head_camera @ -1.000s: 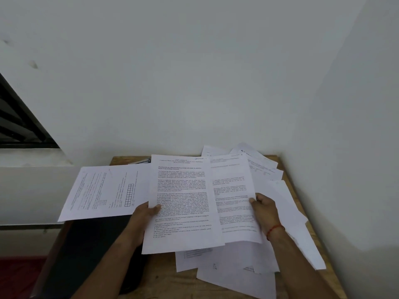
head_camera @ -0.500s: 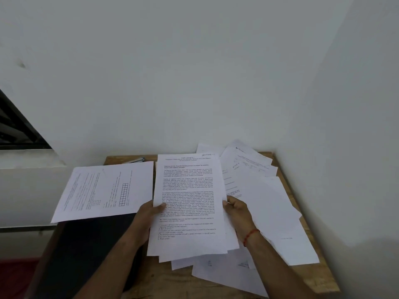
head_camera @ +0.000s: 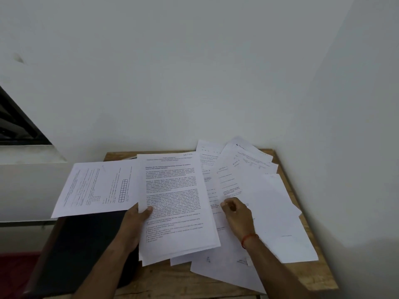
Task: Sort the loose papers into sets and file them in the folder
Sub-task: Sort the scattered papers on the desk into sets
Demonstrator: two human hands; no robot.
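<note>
Head view: the left grip [head_camera: 135, 225] holds the stack [head_camera: 174, 203] by its left edge, thumb pressed on the top printed page, fingers underneath; the stack hangs tilted over the middle of the bench [head_camera: 302, 275]. A second ago the right grip [head_camera: 236, 212] held a separate page out toward the bench's right edge; half a second ago that page was squared behind the stack and the same grip steadied the stack's right edge; now it has let go and crossed to the loose papers [head_camera: 269, 201] fanned over the far-right corner. Its fingers are curled at the lower corner of one sheet [head_camera: 228, 182] there; whether they have actually pinched it I cannot tell. I read this as one page added to the set and the next being chosen; sorting looks far from done, with many pages still scattered. The dark folder [head_camera: 86, 244] lies closed at the near-left corner, under the left forearm; a landscape sheet [head_camera: 95, 186] rests across its far part and overhangs the left edge; nothing is filed yet.
</note>
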